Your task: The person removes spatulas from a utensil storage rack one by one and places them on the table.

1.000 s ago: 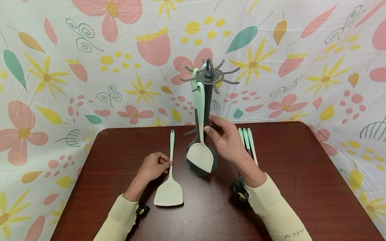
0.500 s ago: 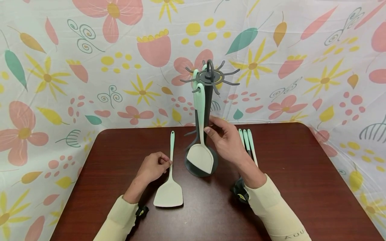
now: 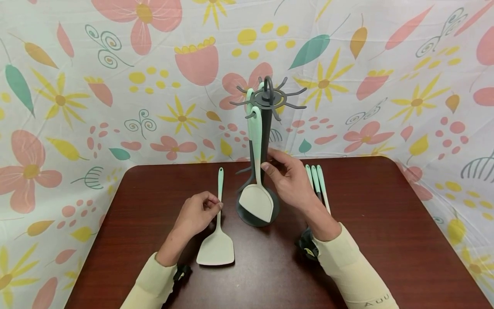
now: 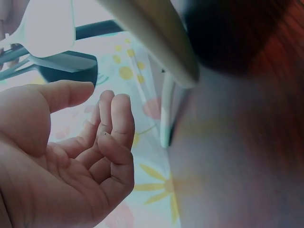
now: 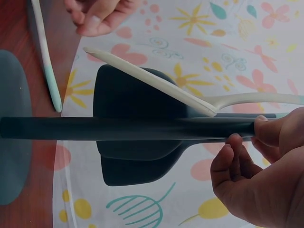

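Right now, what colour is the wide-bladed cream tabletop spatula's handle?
Mint-green handle, clearest in head view.

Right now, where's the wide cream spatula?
In the head view, the wide spatula lies on the table, left of the utensil stand, near the left hand.

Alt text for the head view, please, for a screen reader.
A person's right hand holds the dark pole of a utensil stand, where a pale spatula hangs in front. The left hand is over another pale spatula lying on a brown table. Three mint-handled utensils lie partly hidden behind the right arm.
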`<state>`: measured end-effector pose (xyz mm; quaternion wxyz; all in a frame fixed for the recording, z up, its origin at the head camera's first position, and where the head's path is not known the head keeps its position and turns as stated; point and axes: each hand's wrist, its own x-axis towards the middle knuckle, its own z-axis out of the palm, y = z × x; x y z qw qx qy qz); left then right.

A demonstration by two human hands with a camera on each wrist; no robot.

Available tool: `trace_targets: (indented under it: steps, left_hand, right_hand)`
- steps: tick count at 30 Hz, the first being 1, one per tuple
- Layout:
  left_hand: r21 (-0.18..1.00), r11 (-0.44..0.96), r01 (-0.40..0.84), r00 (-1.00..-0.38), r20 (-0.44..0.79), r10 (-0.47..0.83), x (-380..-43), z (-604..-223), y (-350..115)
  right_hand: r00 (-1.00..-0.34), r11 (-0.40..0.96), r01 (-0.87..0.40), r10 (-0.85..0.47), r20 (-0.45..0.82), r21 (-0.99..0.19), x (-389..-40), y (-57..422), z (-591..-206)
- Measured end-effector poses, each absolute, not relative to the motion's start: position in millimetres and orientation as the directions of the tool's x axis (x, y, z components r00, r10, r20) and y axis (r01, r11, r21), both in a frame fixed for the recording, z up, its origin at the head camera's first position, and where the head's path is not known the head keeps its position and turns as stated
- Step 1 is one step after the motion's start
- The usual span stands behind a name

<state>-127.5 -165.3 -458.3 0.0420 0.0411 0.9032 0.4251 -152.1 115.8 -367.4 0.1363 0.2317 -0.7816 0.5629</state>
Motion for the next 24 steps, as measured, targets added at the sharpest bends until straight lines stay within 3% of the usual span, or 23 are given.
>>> trace_targets:
  steps: [24]
  left_hand:
    - [0.814, 0.552, 0.182, -0.981, 0.113, 0.156, -113.5, -434.9, -143.2]
  right_hand:
    - [-0.844, 0.228, -0.533, -0.211, 0.493, -0.815, -153.7, 115.1, -368.3]
